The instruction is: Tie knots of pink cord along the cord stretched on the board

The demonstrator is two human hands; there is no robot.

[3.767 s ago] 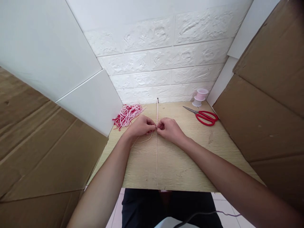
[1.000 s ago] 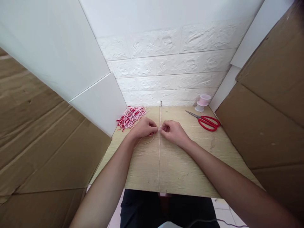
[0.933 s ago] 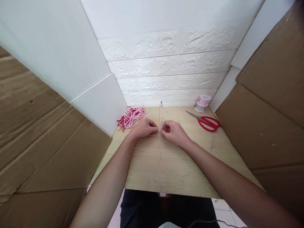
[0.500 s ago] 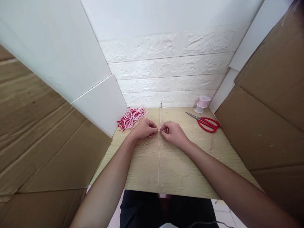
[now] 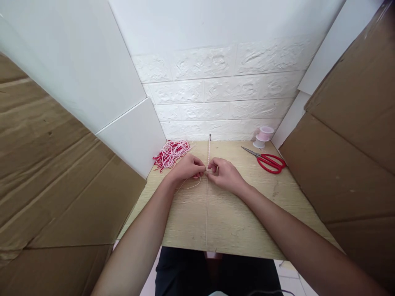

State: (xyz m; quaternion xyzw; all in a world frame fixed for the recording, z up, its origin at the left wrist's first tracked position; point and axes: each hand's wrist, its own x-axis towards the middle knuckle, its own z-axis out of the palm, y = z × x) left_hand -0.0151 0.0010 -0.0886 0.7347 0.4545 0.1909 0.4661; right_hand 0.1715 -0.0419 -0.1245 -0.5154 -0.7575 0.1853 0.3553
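Observation:
A thin pale cord point(image 5: 206, 209) runs straight down the middle of the wooden table point(image 5: 234, 222), from a pin at the back edge to the front edge. Its far part is a knotted pink-and-white braid point(image 5: 209, 150). My left hand point(image 5: 187, 167) and my right hand point(image 5: 224, 173) meet at the cord, fingers pinched on fine strands at the braid's near end. A loose strand loops out below my left hand.
A tangle of red and pink threads point(image 5: 169, 153) lies at the back left. Red-handled scissors point(image 5: 267, 161) and two pale pink spools point(image 5: 262, 136) sit at the back right. Cardboard sheets point(image 5: 348, 135) and white panels wall in both sides.
The view has tilted a little. Both hands stay pinched on the cord at the same spot, with only small finger movements.

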